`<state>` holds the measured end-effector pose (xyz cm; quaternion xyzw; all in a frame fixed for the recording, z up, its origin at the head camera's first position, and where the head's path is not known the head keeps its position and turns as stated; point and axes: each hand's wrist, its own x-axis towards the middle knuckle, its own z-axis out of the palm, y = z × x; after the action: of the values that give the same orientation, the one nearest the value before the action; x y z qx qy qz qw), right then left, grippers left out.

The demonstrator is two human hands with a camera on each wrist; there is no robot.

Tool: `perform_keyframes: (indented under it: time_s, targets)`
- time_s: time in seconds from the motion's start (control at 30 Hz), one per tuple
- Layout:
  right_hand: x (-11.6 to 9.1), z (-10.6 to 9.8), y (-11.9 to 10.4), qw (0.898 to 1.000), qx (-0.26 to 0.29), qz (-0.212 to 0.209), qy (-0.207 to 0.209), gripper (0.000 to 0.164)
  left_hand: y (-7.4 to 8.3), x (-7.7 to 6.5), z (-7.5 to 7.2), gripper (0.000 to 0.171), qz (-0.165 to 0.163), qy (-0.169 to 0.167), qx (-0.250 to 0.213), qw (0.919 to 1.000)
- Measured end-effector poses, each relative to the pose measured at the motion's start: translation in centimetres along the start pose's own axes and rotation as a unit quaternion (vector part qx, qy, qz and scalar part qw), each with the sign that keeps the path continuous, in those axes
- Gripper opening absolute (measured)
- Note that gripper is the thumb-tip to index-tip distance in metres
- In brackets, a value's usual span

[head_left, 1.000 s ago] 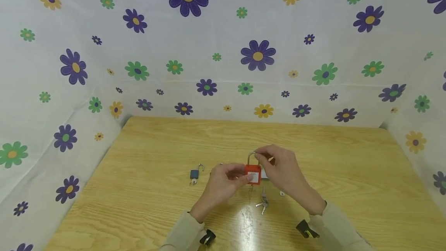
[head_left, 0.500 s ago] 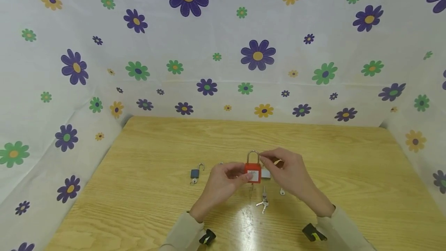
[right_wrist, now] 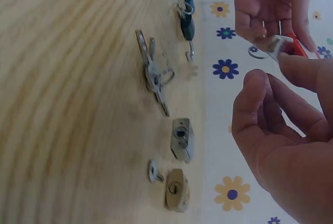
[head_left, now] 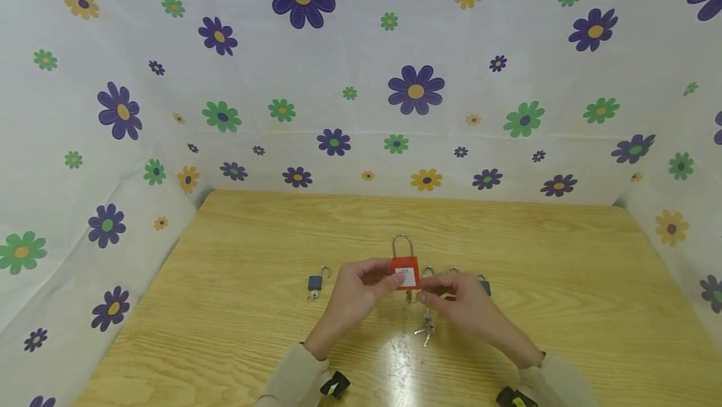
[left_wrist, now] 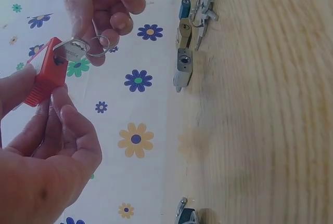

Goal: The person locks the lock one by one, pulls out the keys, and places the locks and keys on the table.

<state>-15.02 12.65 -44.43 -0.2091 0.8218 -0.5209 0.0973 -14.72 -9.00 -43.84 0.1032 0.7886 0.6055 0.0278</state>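
"Where's the red padlock (head_left: 410, 263)?"

"Held up off the table (head_left: 248, 231), shackle at the top, pinched between the thumb and fingers of the left hand (head_left: 359, 292)."

"And the right hand (head_left: 464, 304)?"

"Just beside the red padlock's lower right corner, fingers bent, close to the key (left_wrist: 74, 50) at its underside (whether it grips that key, I can't tell)."

"Anything lying around?"

"Seen from the head, a blue padlock (head_left: 315, 283), shackle open, well left of the red padlock; a bunch of keys (head_left: 427, 329), nearer the person than it."
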Motion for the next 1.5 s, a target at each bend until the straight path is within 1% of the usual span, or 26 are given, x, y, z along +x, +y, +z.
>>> perform_keyframes:
  time_s: [0.1,0.2,0.27,0.43,0.53,0.67,0.73,0.8,0.9,0.93,1.0,1.13,1.23,1.37,1.5]
  targets:
    - [-0.1,0.4,0.1,0.999,0.043,0.005,-0.021,0.021,1.5,-0.4,-0.1,0.023,0.004,0.001,-0.005,1.0]
    - [-0.2,0.7,0.1,0.997,0.067,0.009,-0.03,0.025,2.6,-0.7,-0.2,0.023,0.011,-0.002,-0.007,0.9999]
    - [-0.1,0.9,0.1,0.997,0.071,0.01,-0.032,0.026,2.1,-0.6,-0.1,0.023,0.002,-0.001,-0.007,1.0]
    - [0.0,1.4,0.1,0.996,0.079,0.027,-0.032,0.026,-0.1,0.0,0.1,0.025,-0.008,0.001,-0.011,0.9999]
    - [-0.1,1.7,0.0,0.996,0.079,0.043,-0.017,0.023,-0.6,0.1,0.1,0.027,-0.004,0.0,-0.016,0.9999]
    - [-0.1,2.1,-0.1,0.995,0.072,0.062,0.017,0.015,-0.6,0.1,0.1,0.027,-0.004,0.003,-0.02,0.9998]
    - [-0.1,2.3,-0.1,0.995,0.071,0.068,0.032,0.012,-0.3,0.0,0.2,0.026,-0.01,0.007,-0.024,0.9996]
    - [-0.1,2.4,-0.1,0.994,0.074,0.068,0.042,0.011,0.6,-0.2,0.2,0.025,-0.012,0.007,-0.025,0.9996]
    - [-0.2,2.6,-0.1,0.995,0.069,0.057,0.049,0.013,1.8,-0.5,0.1,0.024,-0.02,0.007,-0.026,0.9994]
    - [-0.3,2.6,-0.1,0.995,0.07,0.053,0.05,0.014,2.2,-0.6,0.0,0.024,-0.017,0.007,-0.024,0.9996]
    - [-0.3,2.7,-0.2,0.995,0.069,0.048,0.051,0.016,2.5,-0.7,0.0,0.023,-0.015,0.007,-0.022,0.9996]
    - [-0.4,2.9,-0.4,0.994,0.082,0.052,0.048,0.018,1.1,-0.4,0.1,0.021,-0.023,0.011,-0.027,0.9993]
    - [-0.5,2.9,-0.5,0.992,0.107,0.055,0.04,0.019,-0.5,0.1,0.2,0.023,-0.036,0.011,-0.036,0.9986]
    - [-0.5,2.9,-0.6,0.988,0.138,0.054,0.035,0.017,-1.0,0.2,0.2,0.028,-0.03,0.008,-0.048,0.9984]
    - [-0.6,2.9,-0.7,0.987,0.143,0.062,0.035,0.016,-0.8,0.2,0.2,0.028,-0.024,0.005,-0.064,0.9976]
